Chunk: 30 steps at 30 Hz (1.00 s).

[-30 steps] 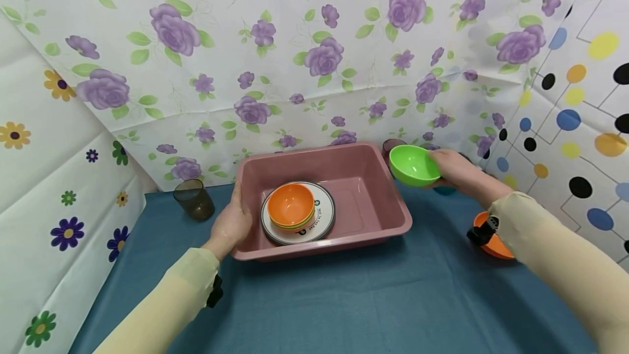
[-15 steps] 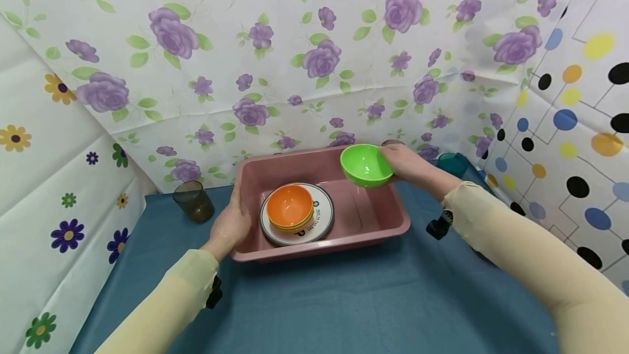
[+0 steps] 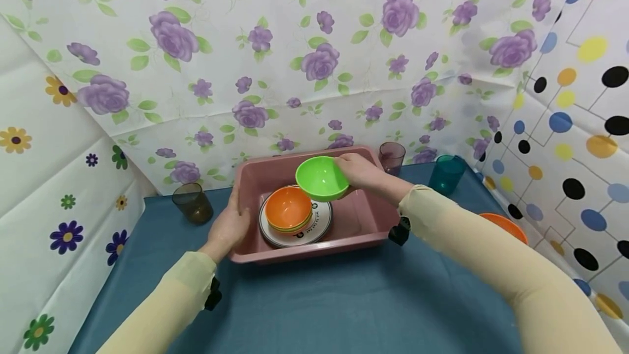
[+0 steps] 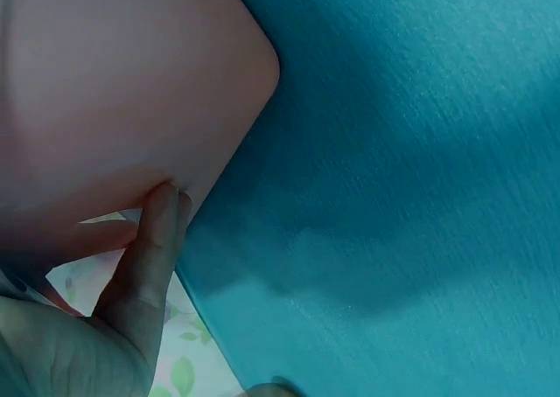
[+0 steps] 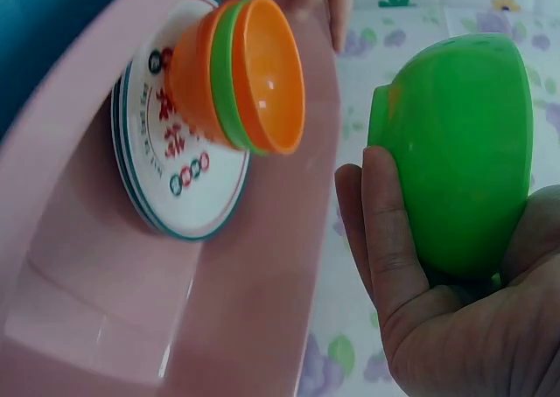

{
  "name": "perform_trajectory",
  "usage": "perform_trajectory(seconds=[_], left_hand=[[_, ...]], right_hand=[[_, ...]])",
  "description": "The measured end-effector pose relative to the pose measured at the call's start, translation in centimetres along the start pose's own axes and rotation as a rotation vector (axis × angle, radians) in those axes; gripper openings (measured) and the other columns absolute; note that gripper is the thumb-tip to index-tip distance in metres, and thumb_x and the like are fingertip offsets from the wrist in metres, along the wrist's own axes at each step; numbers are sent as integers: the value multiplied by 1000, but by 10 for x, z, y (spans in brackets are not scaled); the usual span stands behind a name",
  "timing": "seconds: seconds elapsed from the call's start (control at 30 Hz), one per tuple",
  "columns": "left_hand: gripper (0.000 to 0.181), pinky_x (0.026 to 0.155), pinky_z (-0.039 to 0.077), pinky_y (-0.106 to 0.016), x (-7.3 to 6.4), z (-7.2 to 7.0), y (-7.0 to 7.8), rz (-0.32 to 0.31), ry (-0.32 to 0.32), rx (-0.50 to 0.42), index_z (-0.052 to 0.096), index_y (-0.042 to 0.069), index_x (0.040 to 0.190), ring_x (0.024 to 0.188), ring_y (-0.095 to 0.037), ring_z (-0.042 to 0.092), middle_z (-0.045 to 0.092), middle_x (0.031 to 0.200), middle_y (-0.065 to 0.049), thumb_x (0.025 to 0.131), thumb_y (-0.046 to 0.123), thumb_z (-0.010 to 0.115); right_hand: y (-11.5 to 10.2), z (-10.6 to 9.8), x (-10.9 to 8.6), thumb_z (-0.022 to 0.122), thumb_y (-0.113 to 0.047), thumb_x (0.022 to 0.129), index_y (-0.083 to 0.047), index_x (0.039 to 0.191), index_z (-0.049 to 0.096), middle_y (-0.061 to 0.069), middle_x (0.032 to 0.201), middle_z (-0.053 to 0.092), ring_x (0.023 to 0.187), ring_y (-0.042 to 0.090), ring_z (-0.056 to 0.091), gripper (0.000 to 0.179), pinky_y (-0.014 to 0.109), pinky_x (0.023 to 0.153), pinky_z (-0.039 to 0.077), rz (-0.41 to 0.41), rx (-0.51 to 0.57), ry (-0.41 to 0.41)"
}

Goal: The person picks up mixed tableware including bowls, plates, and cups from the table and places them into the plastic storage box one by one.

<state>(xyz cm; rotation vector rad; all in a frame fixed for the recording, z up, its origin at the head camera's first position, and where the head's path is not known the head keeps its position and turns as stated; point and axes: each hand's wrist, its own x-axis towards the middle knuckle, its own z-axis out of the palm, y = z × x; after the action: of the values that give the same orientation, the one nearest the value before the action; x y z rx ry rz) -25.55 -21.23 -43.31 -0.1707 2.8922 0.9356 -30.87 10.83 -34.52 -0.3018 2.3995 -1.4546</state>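
Observation:
Over the pink basin (image 3: 366,223), my right hand (image 3: 361,172) holds a bright green bowl (image 3: 321,179) by its side. The right wrist view shows the thumb near its rim and fingers under its base (image 5: 381,117). My left hand (image 3: 230,228) grips the basin's left wall, thumb on one side and fingers on the other, as the left wrist view (image 4: 131,292) also shows. Inside the basin, white plates (image 3: 321,220) with dark rims carry a stack of orange and green bowls (image 3: 289,207). The green bowl hangs just right of that stack, apart from it in the right wrist view.
A grey-brown tumbler (image 3: 193,204) stands left of the basin. Behind its right corner is a pinkish tumbler (image 3: 392,157), with a teal tumbler (image 3: 446,175) farther right. An orange dish (image 3: 506,226) is partly hidden behind the right sleeve. Patterned sheets (image 3: 275,59) surround the blue table (image 3: 314,299).
My right hand has carried the green bowl leftward from beyond the basin's right edge to above its middle. The teal tumbler has come into fuller view. My left hand stays on the basin wall.

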Motion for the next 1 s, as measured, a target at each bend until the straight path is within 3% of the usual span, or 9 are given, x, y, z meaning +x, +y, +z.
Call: perform_trajectory(seconds=[0.13, 0.23, 0.37, 0.43, 0.5, 0.57, 0.73, 0.87, 1.0], left_hand=[[75, 101, 45, -64, 1, -3, 1, -9, -7, 67, -13, 19, 164, 125, -49, 52, 31, 156, -34, 110, 42, 34], [73, 109, 35, -67, -1, -7, 4, 30, 57, 133, -2, 11, 165, 135, -53, 36, 24, 155, -36, 110, 44, 33], [64, 113, 29, -65, -5, -16, 18, 184, 210, 140, 26, 1, 161, 140, -50, 31, 35, 153, -31, 111, 41, 33], [62, 114, 31, -62, -10, -22, 30, 260, 227, 69, 34, 3, 159, 139, -45, 38, 43, 151, -26, 112, 43, 30], [63, 108, 41, -59, -17, -25, 46, 293, 162, -82, 35, 8, 160, 130, -41, 51, 51, 145, -22, 111, 48, 27], [66, 100, 49, -57, -25, -24, 63, 274, 38, -292, 30, 11, 161, 119, -38, 60, 54, 142, -21, 110, 53, 26], [71, 79, 61, -48, -38, -13, 95, 81, -236, -703, 38, 9, 152, 102, -37, 70, 59, 131, -23, 107, 62, 25], [79, 71, 62, -39, -43, -6, 109, -48, -311, -838, 58, 8, 134, 96, -34, 74, 72, 112, -21, 103, 70, 21], [80, 65, 61, -33, -44, -1, 113, -98, -315, -922, 61, 6, 131, 84, -28, 75, 75, 97, -18, 104, 70, 20]], right_hand=[[-2, 12, 1, 33, -27, 112, 5, 117, 60, 15, 86, 62, 63, 20, 66, 42, 37, 63, 61, -26, -8, -27], [-4, 17, 1, 34, -28, 112, 4, 117, 60, 15, 88, 63, 65, 20, 66, 42, 38, 63, 61, -30, 6, -33], [-4, 20, 2, 34, -27, 112, 4, 119, 60, 16, 89, 63, 65, 21, 67, 41, 38, 64, 62, -32, 10, -38], [-4, 21, 2, 34, -28, 112, 4, 118, 60, 15, 89, 63, 65, 21, 66, 41, 39, 64, 62, -38, 2, -37], [-4, 21, 1, 34, -28, 112, 3, 117, 61, 15, 88, 63, 66, 22, 67, 41, 41, 66, 62, -50, -2, -40], [-4, 22, 1, 34, -27, 112, 3, 114, 62, 14, 86, 63, 66, 22, 66, 41, 42, 67, 62, -60, -9, -39], [-7, 28, -1, 34, -26, 112, 3, 108, 62, 13, 83, 62, 64, 21, 65, 40, 46, 68, 61, -69, -14, -33], [-10, 35, -1, 34, -25, 112, 4, 110, 62, 13, 82, 61, 62, 20, 64, 41, 49, 71, 61, -72, -11, -40], [-12, 41, -2, 33, -25, 112, 5, 115, 61, 13, 83, 60, 61, 19, 63, 41, 42, 64, 61, -78, -17, -44]])
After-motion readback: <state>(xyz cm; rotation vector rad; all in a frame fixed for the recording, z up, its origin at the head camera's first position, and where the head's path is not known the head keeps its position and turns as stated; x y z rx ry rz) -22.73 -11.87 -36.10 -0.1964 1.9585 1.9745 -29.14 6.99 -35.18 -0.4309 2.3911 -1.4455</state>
